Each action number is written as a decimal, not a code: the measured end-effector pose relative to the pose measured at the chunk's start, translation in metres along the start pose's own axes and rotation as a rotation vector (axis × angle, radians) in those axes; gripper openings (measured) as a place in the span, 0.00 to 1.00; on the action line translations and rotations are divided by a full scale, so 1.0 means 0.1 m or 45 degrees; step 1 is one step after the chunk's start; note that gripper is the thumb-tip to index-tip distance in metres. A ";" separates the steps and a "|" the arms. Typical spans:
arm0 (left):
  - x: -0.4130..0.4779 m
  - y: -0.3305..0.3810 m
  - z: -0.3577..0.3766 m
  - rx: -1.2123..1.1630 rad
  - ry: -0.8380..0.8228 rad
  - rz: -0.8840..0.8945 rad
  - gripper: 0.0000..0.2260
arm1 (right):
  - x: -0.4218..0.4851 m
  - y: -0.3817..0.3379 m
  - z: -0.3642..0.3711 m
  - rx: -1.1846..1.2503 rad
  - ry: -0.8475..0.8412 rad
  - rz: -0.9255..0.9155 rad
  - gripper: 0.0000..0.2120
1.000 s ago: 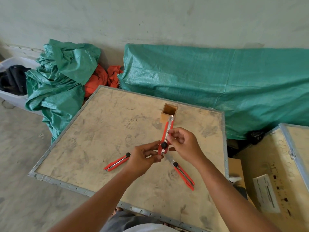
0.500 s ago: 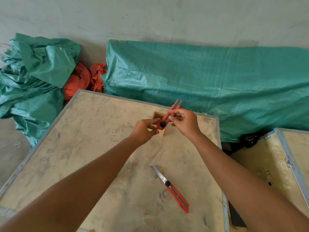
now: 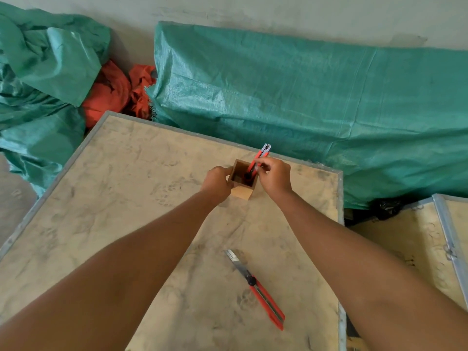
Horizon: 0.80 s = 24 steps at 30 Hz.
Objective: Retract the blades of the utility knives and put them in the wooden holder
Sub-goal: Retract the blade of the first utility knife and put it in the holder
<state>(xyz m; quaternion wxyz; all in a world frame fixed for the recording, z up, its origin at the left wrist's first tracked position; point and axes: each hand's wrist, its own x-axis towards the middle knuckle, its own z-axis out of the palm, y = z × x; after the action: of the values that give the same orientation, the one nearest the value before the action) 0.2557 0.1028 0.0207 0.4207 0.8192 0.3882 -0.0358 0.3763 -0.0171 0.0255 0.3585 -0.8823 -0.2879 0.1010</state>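
Red knife in hand (image 3: 258,160): plastic body with a steel channel; I see its black slider end down inside the wooden holder (image 3: 243,182) and its metal nose sticking up past the far rim, tilted to the right.
Change: a second ago I had this knife raised over the board in both hands; now it stands in the holder, and my left hand has gone from the knife to the box.
Meaning: I judge the first knife nearly stowed, release being all that is left; its blade looks drawn in, though the tip is small in view.
Right hand (image 3: 274,177): fingers pinched closed on the knife's middle, just above the holder mouth.
Left hand (image 3: 217,182): curled against the holder's left wall, thumb at the rim, steadying it; how hard it presses I cannot tell.
Holder: small square open-topped box, pale wood outside, darker brown inside, near the far edge of the board.
Second knife (image 3: 255,290): flat on the board near me, red handle, black thumb wheel, a long segmented steel blade fully out, pointing away and left; untouched.
Third knife: not in view now.
Board (image 3: 126,198): dusty tan plywood, smudged, framed with a grey metal strip.
Surroundings: woven green tarpaulin (image 3: 304,97) beyond, glossy and creased; orange cloth (image 3: 111,92) bunched at the wall.
Handling note: I expect the exposed blade to call for a grip on the handle only.
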 end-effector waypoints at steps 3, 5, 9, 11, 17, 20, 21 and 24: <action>0.01 -0.02 0.02 0.005 0.006 0.043 0.22 | -0.02 -0.01 0.04 -0.024 -0.021 0.014 0.13; -0.01 -0.02 0.02 -0.004 0.008 0.039 0.23 | -0.03 -0.02 0.04 -0.020 -0.015 0.028 0.13; -0.13 0.00 -0.03 -0.043 0.006 0.043 0.21 | -0.15 -0.07 -0.02 0.032 -0.036 0.068 0.16; -0.26 -0.02 -0.08 -0.071 0.025 0.051 0.19 | -0.29 -0.10 -0.06 0.052 -0.026 0.056 0.17; -0.81 -0.32 -0.34 -0.108 0.128 0.064 0.18 | -0.90 -0.30 -0.06 0.197 -0.088 0.102 0.17; -1.12 -0.66 -0.47 -0.096 0.142 0.051 0.18 | -1.24 -0.40 0.11 0.274 -0.189 0.141 0.16; -1.21 -0.79 -0.52 -0.087 0.138 0.030 0.18 | -1.35 -0.44 0.19 0.280 -0.215 0.146 0.15; -1.47 -1.21 -0.64 -0.054 0.110 -0.035 0.18 | -1.66 -0.58 0.47 0.267 -0.320 0.193 0.13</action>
<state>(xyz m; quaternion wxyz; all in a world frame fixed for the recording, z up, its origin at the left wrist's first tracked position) 0.0554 0.1015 0.0389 0.4202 0.8055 0.4179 0.0020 0.1975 -0.0530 0.0269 0.4011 -0.8397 -0.2509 0.2666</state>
